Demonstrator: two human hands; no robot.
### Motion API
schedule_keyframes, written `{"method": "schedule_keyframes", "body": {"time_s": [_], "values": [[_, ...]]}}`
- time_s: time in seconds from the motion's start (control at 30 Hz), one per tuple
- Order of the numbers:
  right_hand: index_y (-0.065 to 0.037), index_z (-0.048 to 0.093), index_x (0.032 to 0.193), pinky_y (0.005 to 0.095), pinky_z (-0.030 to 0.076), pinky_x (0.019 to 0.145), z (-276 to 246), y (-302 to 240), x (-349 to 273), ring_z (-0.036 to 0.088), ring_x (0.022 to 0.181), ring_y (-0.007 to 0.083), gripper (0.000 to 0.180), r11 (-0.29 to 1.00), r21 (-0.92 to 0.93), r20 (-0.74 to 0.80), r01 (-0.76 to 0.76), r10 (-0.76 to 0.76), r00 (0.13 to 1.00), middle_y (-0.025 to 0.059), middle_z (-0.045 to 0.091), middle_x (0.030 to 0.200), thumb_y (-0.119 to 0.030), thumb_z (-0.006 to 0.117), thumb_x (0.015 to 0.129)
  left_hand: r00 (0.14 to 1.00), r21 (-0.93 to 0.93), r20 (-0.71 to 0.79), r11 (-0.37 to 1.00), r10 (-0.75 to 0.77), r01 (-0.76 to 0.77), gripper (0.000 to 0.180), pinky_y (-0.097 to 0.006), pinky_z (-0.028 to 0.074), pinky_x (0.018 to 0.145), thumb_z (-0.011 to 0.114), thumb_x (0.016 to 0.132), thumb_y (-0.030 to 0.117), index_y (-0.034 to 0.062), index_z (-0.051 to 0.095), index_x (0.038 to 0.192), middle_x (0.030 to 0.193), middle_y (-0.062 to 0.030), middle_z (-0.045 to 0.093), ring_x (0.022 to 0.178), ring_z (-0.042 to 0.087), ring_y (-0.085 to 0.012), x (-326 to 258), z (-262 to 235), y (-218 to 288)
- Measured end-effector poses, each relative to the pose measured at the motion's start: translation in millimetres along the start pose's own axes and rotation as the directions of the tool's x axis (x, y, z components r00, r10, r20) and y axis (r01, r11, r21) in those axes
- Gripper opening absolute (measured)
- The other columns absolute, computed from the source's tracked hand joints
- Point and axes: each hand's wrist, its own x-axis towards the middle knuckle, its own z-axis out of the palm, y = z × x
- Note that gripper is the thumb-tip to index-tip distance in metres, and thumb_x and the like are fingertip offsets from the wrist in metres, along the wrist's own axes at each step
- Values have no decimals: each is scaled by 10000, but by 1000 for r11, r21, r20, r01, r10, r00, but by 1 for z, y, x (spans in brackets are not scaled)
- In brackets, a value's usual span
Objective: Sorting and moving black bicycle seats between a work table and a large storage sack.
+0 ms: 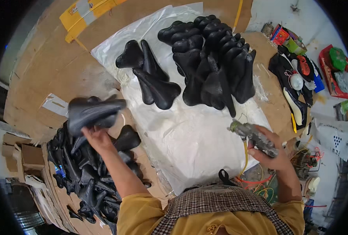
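Note:
My left hand (97,138) holds up a black bicycle saddle (91,113), smeared by motion, above a heap of loose black saddles (89,172) on the left. My right hand (271,150) is wrapped round a hand tool (256,138) that looks bound in grey, shiny wrapping; its exact kind is not clear. Its greenish tip points left over a white sheet (197,145). On the far part of that sheet, several black saddles (217,62) stand packed in rows. A smaller group of saddles (158,88) lies to their left.
Brown cardboard (40,86) covers the table around the sheet. A yellow hose (245,158) hangs by my right hand. Black cloth (289,70) with small items lies at the right, near a red box (332,72). Tangled wires (266,192) are at the lower right.

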Motion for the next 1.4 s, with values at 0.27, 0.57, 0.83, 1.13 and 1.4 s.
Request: {"method": "schedule_keyframes", "body": {"time_s": [0.27,0.57,0.83,1.13,1.4], "values": [[46,442,1214,238,450,713,4,-33,9,565,783,111,558,984,174,35,24,-31,999,61,599,868,-51,671,714,952,429,-162,851,-258,304,512,-317,396,785,583,801,198,72,420,1269,1045,-43,588,932,525,-195,41,-62,-115],[37,426,1229,230,434,690,8,-9,32,530,783,82,550,988,136,96,-77,64,993,35,580,872,-70,670,748,891,752,120,626,-439,207,280,-294,415,836,572,704,-66,-9,562,977,943,-77,598,877,550,-197,-17,19,-240],[36,382,1257,334,448,702,5,-35,63,551,670,183,712,969,227,-323,100,-22,946,107,562,785,-335,674,724,890,421,182,851,-417,313,403,-328,386,938,513,708,-97,-14,541,1102,1068,-77,591,1006,542,-234,-14,-13,-139],[42,455,1201,227,447,669,-5,5,54,550,744,85,537,966,232,-43,-116,129,991,25,586,802,-42,678,720,733,611,390,753,-557,246,488,-335,276,1011,482,694,18,-8,488,1181,1167,-96,537,1120,451,-253,84,88,-172],[49,386,1233,292,461,672,-10,-15,63,571,733,182,688,936,346,-215,65,11,977,122,578,809,-239,707,698,828,812,310,583,-468,25,101,-258,385,579,607,655,34,84,527,692,649,11,510,596,477,-122,88,103,-231]]}}
